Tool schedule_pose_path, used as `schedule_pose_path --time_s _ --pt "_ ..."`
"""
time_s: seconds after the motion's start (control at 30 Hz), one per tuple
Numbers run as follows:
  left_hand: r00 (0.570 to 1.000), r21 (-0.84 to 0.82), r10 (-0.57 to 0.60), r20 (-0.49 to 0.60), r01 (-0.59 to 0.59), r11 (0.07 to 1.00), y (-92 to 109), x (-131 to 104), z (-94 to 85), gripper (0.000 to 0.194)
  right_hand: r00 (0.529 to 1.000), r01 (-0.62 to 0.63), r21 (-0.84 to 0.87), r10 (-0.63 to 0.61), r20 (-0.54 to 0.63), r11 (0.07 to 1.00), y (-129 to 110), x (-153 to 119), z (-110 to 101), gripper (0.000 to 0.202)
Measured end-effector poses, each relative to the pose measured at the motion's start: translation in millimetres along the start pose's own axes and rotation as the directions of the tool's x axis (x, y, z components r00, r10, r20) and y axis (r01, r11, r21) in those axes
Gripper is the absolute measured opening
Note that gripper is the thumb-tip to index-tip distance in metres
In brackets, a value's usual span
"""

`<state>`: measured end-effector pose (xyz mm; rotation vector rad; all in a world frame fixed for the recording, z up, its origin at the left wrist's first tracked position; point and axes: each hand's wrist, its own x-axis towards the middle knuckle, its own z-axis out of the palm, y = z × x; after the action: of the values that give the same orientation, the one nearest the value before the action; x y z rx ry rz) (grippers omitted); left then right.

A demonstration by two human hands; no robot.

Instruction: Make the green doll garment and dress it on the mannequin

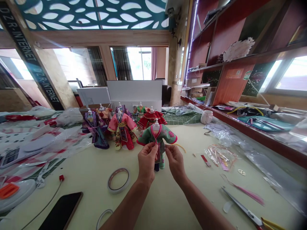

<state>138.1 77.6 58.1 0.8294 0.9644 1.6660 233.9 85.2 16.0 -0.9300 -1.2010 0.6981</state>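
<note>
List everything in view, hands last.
Front doll: one, green, between hands
Other dolls: six, mixed colours, behind
Tape rolls: two, whitish, lower left
Phone: one, black, lower left
Cable: one, whitish, beside phone
Scissors: one, silver/yellow, lower right
Tassel: one, pink, beside scissors
Charm: one, gold, right
Jar: one, whitish, back right
Table: one, pale, beneath
Bags: several, clear, both sides
Panels: two, white, behind dolls
Shelving: one, reddish, right
Left hand, right hand: one each, bare, on doll

Left hand (146,161) and right hand (176,161) cover part of the green robe's (169,134) front; can't tell what the fingertips pinch. Rear dolls (140,109) partly hidden by front ones. Bottom edge clips phone (61,210), scissors (242,206), lower ring (102,217). Contents of plastic packet (222,156) too small to tell.
</note>
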Motion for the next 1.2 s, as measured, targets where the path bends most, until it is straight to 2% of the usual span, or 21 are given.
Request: schedule_pose_path --time_s 0.23,0.37,0.47,0.57,0.7,0.83,1.2 --pt "0.998 -0.085 -0.05 -0.036 0.047 0.995 -5.5 -1.0 5.2 0.027 0.999 0.043 -0.072 -0.045 -0.017 0.996 -2.4 -0.9 0.2 0.014" --pt "0.995 -0.135 -0.095 -0.025 0.091 0.987 -9.6 -4.0 8.4 0.027 0.986 0.104 -0.149 -0.121 -0.113 0.983 -6.0 -0.5 -2.2 0.012" --pt "0.992 -0.156 -0.122 -0.013 0.118 0.981 -11.3 -6.4 10.4 0.027 0.97 0.15 -0.183 -0.18 -0.161 0.972 -13.2 0.7 -5.2 0.012" --pt "0.992 -0.163 -0.129 -0.006 0.126 0.979 -12.1 -8.2 11.0 0.028 0.967 0.18 -0.187 -0.208 -0.144 0.966 -25.0 1.2 -6.3 0.011" --pt "0.994 -0.158 -0.112 0.014 0.113 0.981 -12.0 -9.3 10.6 0.028 0.989 0.143 -0.118 -0.147 -0.031 0.983 -40.2 0.6 -2.8 0.012" --pt "0.996 -0.145 -0.084 0.03 0.088 0.986 -10.1 -10.8 11.0 0.028 0.996 0.082 -0.093 -0.078 0.041 0.992 -44.9 1.6 2.0 0.012" --pt "0.998 -0.102 -0.044 0.034 0.048 0.994 -6.9 -15.6 11.3 0.023 0.999 0.037 -0.079 -0.034 0.04 0.996 -43.9 5.3 2.7 0.01"
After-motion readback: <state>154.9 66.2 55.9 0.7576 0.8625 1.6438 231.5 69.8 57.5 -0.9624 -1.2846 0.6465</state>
